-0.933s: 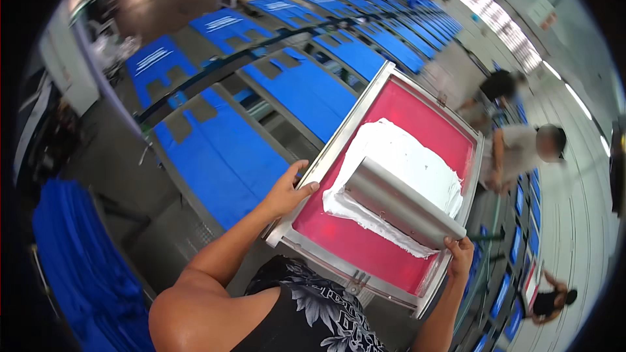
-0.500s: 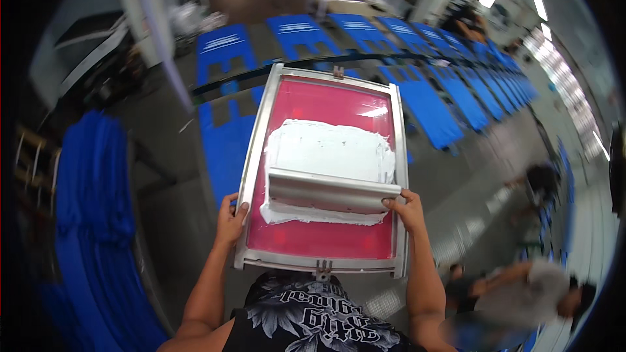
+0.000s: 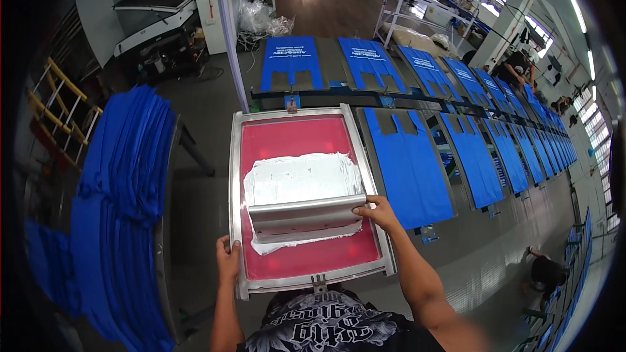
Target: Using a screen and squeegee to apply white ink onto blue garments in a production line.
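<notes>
1. In the head view, my left hand (image 3: 228,257) is clamped on the left bar of a metal frame (image 3: 237,182), near its lower corner, thumb on top.
2. My right hand (image 3: 378,213) is closed on the right end of a grey metal squeegee (image 3: 306,220), beside the frame's right bar — I can't tell whether its hidden fingers also touch that bar.
3. The frame lies right in front of me, its lower bar close to my dark patterned shirt (image 3: 326,319). A red mesh (image 3: 297,133) fills it.
4. The squeegee lies across the mesh in white paste (image 3: 300,177), which spreads mostly above it, with a ragged strip below.
5. To the right, blue bags (image 3: 407,169) lie flat on a row of boards; printed blue bags (image 3: 290,55) line the row behind.
6. On my left — a tall pile of blue fabric (image 3: 127,156) on a counter (image 3: 160,248).
</notes>
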### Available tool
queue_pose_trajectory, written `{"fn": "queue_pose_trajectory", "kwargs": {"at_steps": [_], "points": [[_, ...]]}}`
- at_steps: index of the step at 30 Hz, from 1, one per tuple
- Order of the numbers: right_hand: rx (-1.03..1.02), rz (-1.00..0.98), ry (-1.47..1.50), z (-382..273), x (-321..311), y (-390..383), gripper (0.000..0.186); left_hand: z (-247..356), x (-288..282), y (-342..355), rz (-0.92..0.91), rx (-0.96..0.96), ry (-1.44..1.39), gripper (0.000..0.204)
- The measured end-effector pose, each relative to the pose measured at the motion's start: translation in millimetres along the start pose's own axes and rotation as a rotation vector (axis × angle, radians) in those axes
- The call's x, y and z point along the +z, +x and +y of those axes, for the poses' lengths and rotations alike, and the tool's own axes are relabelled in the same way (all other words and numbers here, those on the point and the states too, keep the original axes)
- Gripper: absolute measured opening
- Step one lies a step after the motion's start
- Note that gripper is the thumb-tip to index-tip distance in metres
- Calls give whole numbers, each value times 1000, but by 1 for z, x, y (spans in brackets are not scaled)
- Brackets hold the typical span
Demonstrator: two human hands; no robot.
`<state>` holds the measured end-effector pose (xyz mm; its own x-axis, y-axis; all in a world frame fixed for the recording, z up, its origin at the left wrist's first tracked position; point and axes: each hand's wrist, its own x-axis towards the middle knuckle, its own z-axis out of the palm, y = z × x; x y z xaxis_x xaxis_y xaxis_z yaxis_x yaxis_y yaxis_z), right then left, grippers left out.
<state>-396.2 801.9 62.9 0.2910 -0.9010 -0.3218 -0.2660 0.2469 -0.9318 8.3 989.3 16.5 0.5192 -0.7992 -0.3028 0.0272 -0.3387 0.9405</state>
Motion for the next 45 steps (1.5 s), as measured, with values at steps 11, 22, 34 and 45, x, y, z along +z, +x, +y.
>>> {"fn": "queue_pose_trajectory", "kwargs": {"at_steps": [11, 22, 34, 45], "points": [[100, 94, -72, 26, 15, 42, 31, -44, 5, 67, -41, 22, 98, 36], [43, 15, -31, 19, 15, 63, 26, -32, 18, 70, -30, -5, -6, 34], [60, 161, -284, 53, -3, 81, 40, -56, 25, 89, -19, 185, 172, 35], [39, 72, -118, 61, 7, 82, 37, -46, 34, 94, -20, -44, 52, 40]]}}
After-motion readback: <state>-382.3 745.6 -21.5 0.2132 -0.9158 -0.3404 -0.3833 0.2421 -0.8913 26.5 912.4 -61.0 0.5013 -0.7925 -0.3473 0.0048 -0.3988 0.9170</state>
